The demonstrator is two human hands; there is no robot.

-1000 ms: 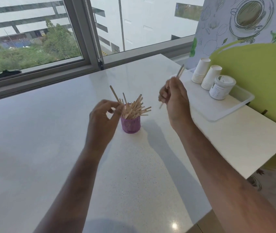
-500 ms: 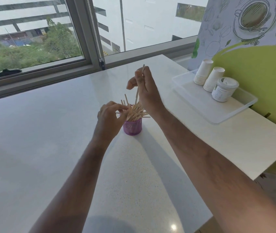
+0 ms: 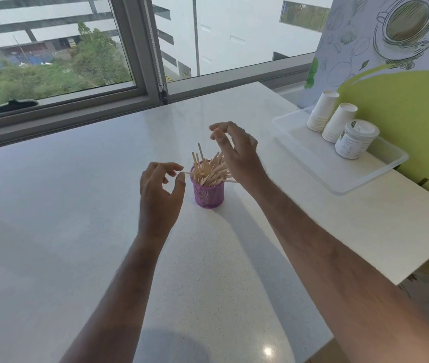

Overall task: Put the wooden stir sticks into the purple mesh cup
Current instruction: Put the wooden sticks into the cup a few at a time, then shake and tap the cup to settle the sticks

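A purple mesh cup [image 3: 209, 195] stands on the white table [image 3: 77, 205] and is packed with several wooden stir sticks [image 3: 209, 169] that fan out above its rim. My left hand [image 3: 159, 195] is just left of the cup, thumb and forefinger curved and apart. The end of one sideways stick [image 3: 191, 173] lies between their tips. My right hand [image 3: 237, 153] hovers over the cup's right side with its fingers spread and loose, holding nothing. It hides the sticks on the far right.
A clear plastic tray [image 3: 365, 179] at the right edge of the table holds two stacks of white paper cups [image 3: 323, 111] and a white lidded jar [image 3: 356, 138]. A window frame [image 3: 77, 119] runs along the far edge. A green wall panel [image 3: 417, 106] stands on the right.
My right hand came left over the cup with two sticks, let them go into it and opened its fingers. My left hand lowered its stick into the cup and loosened its pinch.
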